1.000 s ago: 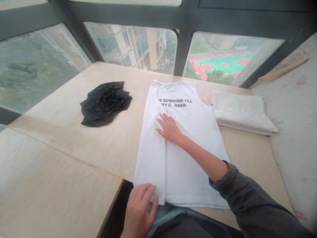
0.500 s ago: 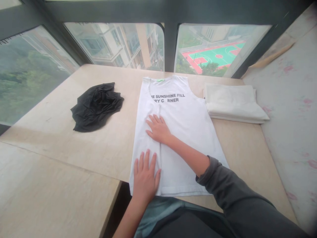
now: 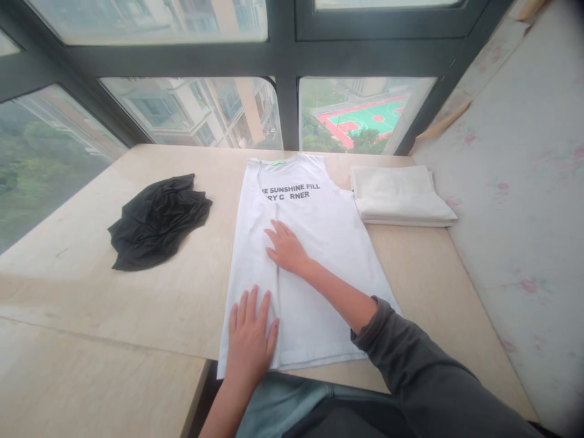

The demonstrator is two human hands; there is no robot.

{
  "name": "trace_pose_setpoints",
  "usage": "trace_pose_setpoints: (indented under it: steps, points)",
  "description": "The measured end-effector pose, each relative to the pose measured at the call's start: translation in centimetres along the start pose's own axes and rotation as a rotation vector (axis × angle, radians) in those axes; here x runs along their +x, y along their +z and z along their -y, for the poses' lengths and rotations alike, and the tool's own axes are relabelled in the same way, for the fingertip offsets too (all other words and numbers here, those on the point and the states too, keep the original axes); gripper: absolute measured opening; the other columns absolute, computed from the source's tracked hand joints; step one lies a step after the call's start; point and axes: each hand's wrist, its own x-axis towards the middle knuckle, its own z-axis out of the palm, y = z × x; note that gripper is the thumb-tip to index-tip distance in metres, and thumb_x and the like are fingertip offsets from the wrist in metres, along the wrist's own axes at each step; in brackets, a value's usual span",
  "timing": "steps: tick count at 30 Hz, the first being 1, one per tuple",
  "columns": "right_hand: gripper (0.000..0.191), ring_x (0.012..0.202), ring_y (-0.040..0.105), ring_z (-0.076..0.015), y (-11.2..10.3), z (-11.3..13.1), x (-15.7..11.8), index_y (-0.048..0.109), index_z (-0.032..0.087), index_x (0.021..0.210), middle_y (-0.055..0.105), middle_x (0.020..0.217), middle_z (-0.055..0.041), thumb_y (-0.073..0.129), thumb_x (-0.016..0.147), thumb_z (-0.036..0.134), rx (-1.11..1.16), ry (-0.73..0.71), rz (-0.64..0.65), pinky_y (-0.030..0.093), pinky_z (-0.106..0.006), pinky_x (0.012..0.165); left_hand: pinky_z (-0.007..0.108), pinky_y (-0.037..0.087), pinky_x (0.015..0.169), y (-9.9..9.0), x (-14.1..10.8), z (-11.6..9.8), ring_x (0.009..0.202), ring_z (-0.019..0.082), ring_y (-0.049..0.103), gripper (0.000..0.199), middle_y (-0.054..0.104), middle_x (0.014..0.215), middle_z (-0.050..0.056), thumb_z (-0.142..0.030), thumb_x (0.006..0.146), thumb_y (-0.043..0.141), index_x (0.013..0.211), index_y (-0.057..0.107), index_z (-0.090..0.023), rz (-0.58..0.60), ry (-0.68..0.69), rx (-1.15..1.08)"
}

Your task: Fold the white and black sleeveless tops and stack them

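A white sleeveless shirt (image 3: 328, 292) with dark printed letters lies on the table, its neckline toward the window. Its left side is folded inward over the front, covering part of the print. My left hand (image 3: 250, 337) rests with spread fingers on the folded strip near the hem. Farther up, around the middle of the shirt, my right hand (image 3: 286, 246) touches the fold, fingers apart. Neither hand holds anything.
A crumpled black cloth (image 3: 159, 222) lies on the table (image 3: 137, 310) to the left. Folded white fabric (image 3: 401, 194) sits at the back right, beside a flowered wall (image 3: 515, 243). Windows with a dark frame (image 3: 182, 61) stand behind. A dark gap shows at the table's front edge.
The camera view has shifted, so the scene sits lower and farther left. My right hand's fingers look slightly more lifted and bent. The shirt's fold looks the same.
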Motion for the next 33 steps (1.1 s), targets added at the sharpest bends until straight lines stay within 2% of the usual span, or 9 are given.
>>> trace_pose_setpoints:
  steps: [4, 8, 11, 14, 16, 19, 24, 28, 33]
  points:
    - [0.051, 0.146, 0.027, -0.0291, -1.6, -1.3, -5.3, 0.047, 0.011, 0.143, 0.034, 0.155, -0.0176, 0.047, 0.096, 0.03, -0.047, -0.053, 0.015, 0.028, -0.045, 0.119, 0.058, 0.037, 0.108, -0.4, 0.4, -0.6, 0.138, 0.037, 0.041, 0.045, 0.047, 0.148, 0.02, -0.028, 0.092, 0.05, 0.134, 0.054, -0.013, -0.046, 0.01, -0.027]
    - [0.048, 0.143, 0.032, -0.0291, -3.8, -4.3, -12.5, 0.051, 0.012, 0.14, 0.042, 0.151, -0.0152, 0.046, 0.096, 0.03, -0.074, -0.007, -0.046, 0.032, -0.047, 0.117, 0.053, 0.044, 0.104, -1.3, 0.8, -3.0, 0.128, 0.032, 0.051, 0.037, 0.055, 0.139, 0.017, -0.024, 0.091, 0.052, 0.126, 0.058, -0.014, -0.055, 0.086, -0.147]
    - [0.046, 0.141, 0.034, -0.0291, -5.7, -7.2, -18.1, 0.052, 0.015, 0.138, 0.047, 0.146, -0.0134, 0.047, 0.094, 0.029, -0.103, 0.146, -0.151, 0.034, -0.049, 0.116, 0.045, 0.049, 0.101, -1.8, 0.8, -6.4, 0.121, 0.027, 0.055, 0.035, 0.059, 0.133, 0.014, -0.019, 0.09, 0.053, 0.125, 0.058, -0.016, 0.01, 0.146, -0.32]
    - [0.046, 0.137, 0.039, -0.0319, -7.4, -9.1, -23.5, 0.053, 0.016, 0.135, 0.051, 0.141, -0.015, 0.047, 0.093, 0.031, -0.147, 0.359, -0.293, 0.036, -0.054, 0.113, 0.044, 0.049, 0.101, -1.9, 0.5, -10.8, 0.12, 0.026, 0.055, 0.035, 0.059, 0.132, 0.013, -0.016, 0.089, 0.051, 0.123, 0.058, -0.018, 0.137, 0.213, -0.517]
    - [0.048, 0.129, 0.048, -0.0333, -8.1, -9.1, -26.8, 0.053, 0.017, 0.136, 0.056, 0.135, -0.0166, 0.048, 0.092, 0.034, -0.138, 0.507, -0.353, 0.04, -0.055, 0.109, 0.044, 0.048, 0.102, -2.0, 0.4, -13.8, 0.119, 0.025, 0.054, 0.037, 0.058, 0.133, 0.011, -0.014, 0.087, 0.052, 0.123, 0.057, -0.02, 0.251, 0.25, -0.669]
    - [0.051, 0.109, 0.063, -0.0312, -8.4, -7.6, -30.5, 0.05, 0.024, 0.138, 0.063, 0.123, -0.0141, 0.047, 0.09, 0.039, 0.013, 0.714, -0.322, 0.051, -0.052, 0.096, 0.041, 0.047, 0.102, -2.1, 0.7, -17.4, 0.116, 0.023, 0.054, 0.049, 0.058, 0.132, 0.009, -0.013, 0.083, 0.057, 0.13, 0.051, -0.023, 0.398, 0.28, -0.884]
    - [0.046, 0.108, 0.067, -0.0292, -8.4, -5.2, -32.8, 0.062, 0.028, 0.125, 0.069, 0.119, -0.0089, 0.054, 0.083, 0.046, 0.373, 0.903, -0.223, 0.056, -0.046, 0.091, 0.043, 0.047, 0.102, -2.4, 2.5, -20.0, 0.117, 0.026, 0.054, 0.064, 0.055, 0.134, 0.011, -0.018, 0.083, 0.058, 0.144, 0.036, -0.023, 0.479, 0.268, -0.953]
    - [0.038, 0.095, 0.07, -0.0281, -9.4, -4.5, -32.3, 0.07, 0.026, 0.11, 0.073, 0.101, -0.009, 0.059, 0.081, 0.048, 0.589, 0.917, -0.22, 0.059, -0.04, 0.081, 0.045, 0.051, 0.089, -2.3, 3.7, -20.8, 0.104, 0.03, 0.058, 0.08, 0.058, 0.122, 0.012, -0.027, 0.073, 0.071, 0.145, 0.035, -0.023, 0.529, 0.313, -0.829]
    - [0.039, 0.091, 0.07, -0.0261, -11.6, -4.4, -31.5, 0.069, 0.023, 0.114, 0.072, 0.097, -0.0096, 0.064, 0.081, 0.044, 0.824, 0.763, -0.107, 0.058, -0.038, 0.08, 0.036, 0.05, 0.075, -0.8, 4.2, -21.1, 0.089, 0.024, 0.062, 0.054, 0.063, 0.104, 0.008, -0.019, 0.078, 0.059, 0.132, 0.049, -0.023, 0.453, 0.23, -0.772]
